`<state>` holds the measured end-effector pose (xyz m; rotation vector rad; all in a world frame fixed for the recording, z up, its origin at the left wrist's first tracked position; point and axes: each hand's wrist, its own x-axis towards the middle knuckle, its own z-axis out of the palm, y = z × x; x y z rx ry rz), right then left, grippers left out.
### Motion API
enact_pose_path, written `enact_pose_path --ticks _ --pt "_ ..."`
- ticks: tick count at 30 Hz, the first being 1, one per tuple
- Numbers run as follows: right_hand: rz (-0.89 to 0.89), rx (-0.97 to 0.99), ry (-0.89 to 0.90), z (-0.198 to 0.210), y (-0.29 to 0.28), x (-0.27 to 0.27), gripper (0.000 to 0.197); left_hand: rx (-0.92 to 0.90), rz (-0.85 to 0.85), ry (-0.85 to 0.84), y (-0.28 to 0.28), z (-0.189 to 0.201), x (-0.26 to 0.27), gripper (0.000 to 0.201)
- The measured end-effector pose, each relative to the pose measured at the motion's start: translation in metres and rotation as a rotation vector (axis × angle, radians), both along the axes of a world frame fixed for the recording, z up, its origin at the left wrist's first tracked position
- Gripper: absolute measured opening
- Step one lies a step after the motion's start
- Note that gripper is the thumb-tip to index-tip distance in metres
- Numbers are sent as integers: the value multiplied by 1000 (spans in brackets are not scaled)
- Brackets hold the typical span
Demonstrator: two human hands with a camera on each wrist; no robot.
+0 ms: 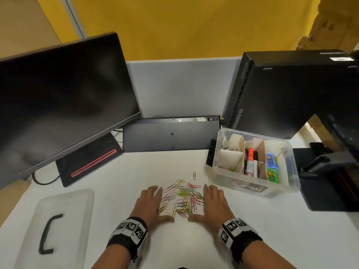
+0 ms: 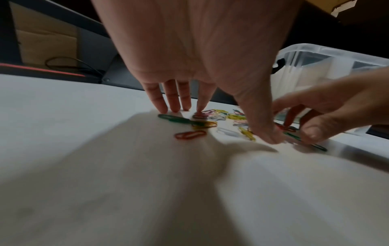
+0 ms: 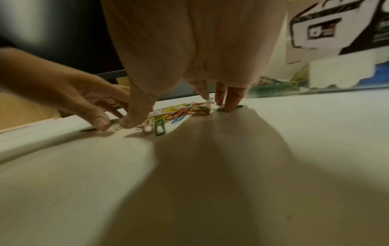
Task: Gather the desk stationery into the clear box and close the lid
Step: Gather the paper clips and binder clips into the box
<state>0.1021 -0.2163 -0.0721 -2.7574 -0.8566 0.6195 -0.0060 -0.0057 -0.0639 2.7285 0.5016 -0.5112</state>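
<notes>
Both hands are down flat on the white surface [image 1: 252, 230], fingers straight and spread a little, holding nothing: my left hand [image 1: 151, 204] walls in the left edge of the paper clips [image 1: 183, 198] and my right hand [image 1: 213, 203] the right edge, thumbs turned inward and nearly meeting at the near side of the heap. The wrist views show the fingertips of each hand touching the surface right at the outermost clips. So the clips lie between my palms, a loose scatter whose spread runs away from me, longer front to back than side to side; the single clips point every which way, so the heap has no one heading. One stray clip [image 1: 194, 175] sits apart beyond the far end, outside the reach of either hand as they lie now. The clear box [image 1: 287, 183] stands open to the right and a bit farther off, just beside my right hand, which is plainly the nearer one for carrying the load over. Markers [image 1: 250, 162] and other stationery are already sorted inside it. The lid [image 1: 77, 200] lies well apart on my left, handle up. I judge the next move is to press the palms together and scoop.
</notes>
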Motion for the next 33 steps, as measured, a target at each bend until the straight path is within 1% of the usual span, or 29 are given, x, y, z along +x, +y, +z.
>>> enact_pose_path --ticks 2,4,6,9,10,12,15,18,24,29,33 --pt "28 19 15 -4 9 -4 123 -9 -32 -33 -7 -4 2 113" --pt "73 36 5 -7 14 -8 116 -33 -46 -91 -15 -7 6 101" --pt "86 86 19 -8 18 -11 101 -84 -38 -141 -21 -10 12 88" --pt "42 195 50 -7 21 -14 64 -149 -20 -211 -29 -11 22 68" --pt "25 220 53 -6 22 -15 55 -154 -24 -229 -31 -10 25 60" --pt "-2 240 55 -5 24 -18 46 -151 -39 -242 -33 -8 30 47" --pt "-28 226 35 -6 30 -23 41 -129 -72 -243 -34 -6 35 33" --pt "-76 223 25 -7 36 -25 37 -118 -89 -230 -33 -5 38 26" --pt "-119 266 38 0 31 -18 36 -147 -60 -210 -27 -2 40 24" --pt "-179 317 115 8 27 -9 29 -185 3 -238 -21 -1 34 25" --pt "-259 395 202 13 20 -3 24 -246 81 -316 -18 5 30 24"
